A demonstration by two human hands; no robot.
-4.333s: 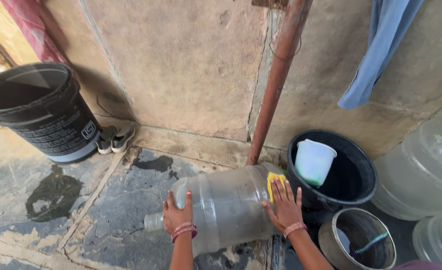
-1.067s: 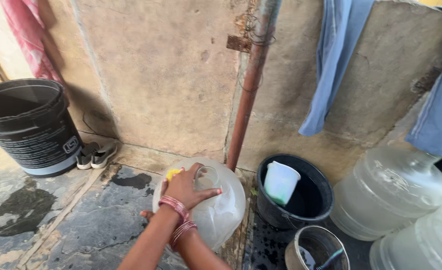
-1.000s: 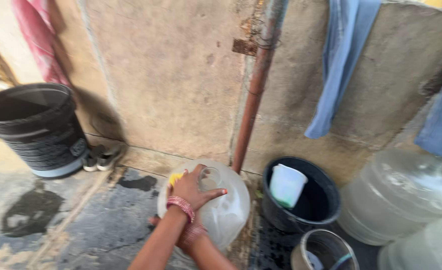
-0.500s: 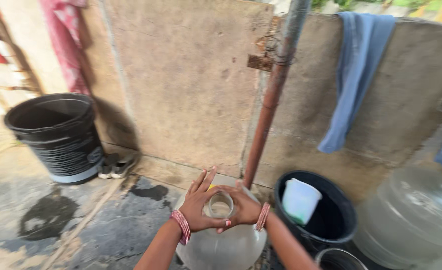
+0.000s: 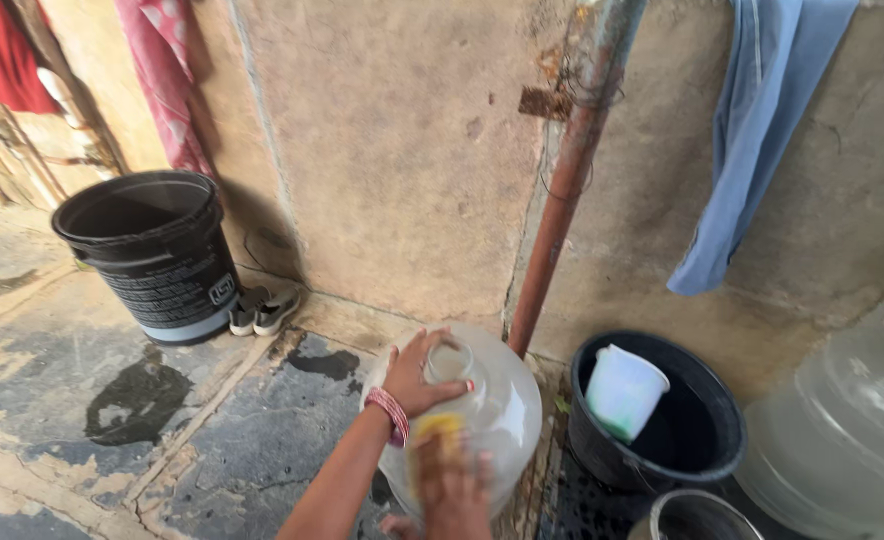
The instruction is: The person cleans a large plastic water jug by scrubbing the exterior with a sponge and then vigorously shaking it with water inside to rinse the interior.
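Note:
A large clear plastic water jug (image 5: 502,405) stands upright on the wet stone floor, its open mouth facing up. My left hand (image 5: 414,374), with a red bangle at the wrist, grips the jug's neck. My right hand (image 5: 454,488) is blurred at the bottom edge and presses a yellow sponge (image 5: 436,430) against the jug's near side.
A rusty pipe (image 5: 565,200) runs up the wall just behind the jug. A black basin (image 5: 707,455) with a white cup (image 5: 622,390) sits to the right, with a metal pot (image 5: 697,515) and big clear jugs (image 5: 842,430) beyond. A black bucket (image 5: 147,250) and small shoes (image 5: 262,310) are at the left. A blue cloth (image 5: 752,140) hangs on the wall.
The jug went from lying on its side to standing with its mouth up. My left hand moved to the neck and my right hand brought the sponge to the near side.

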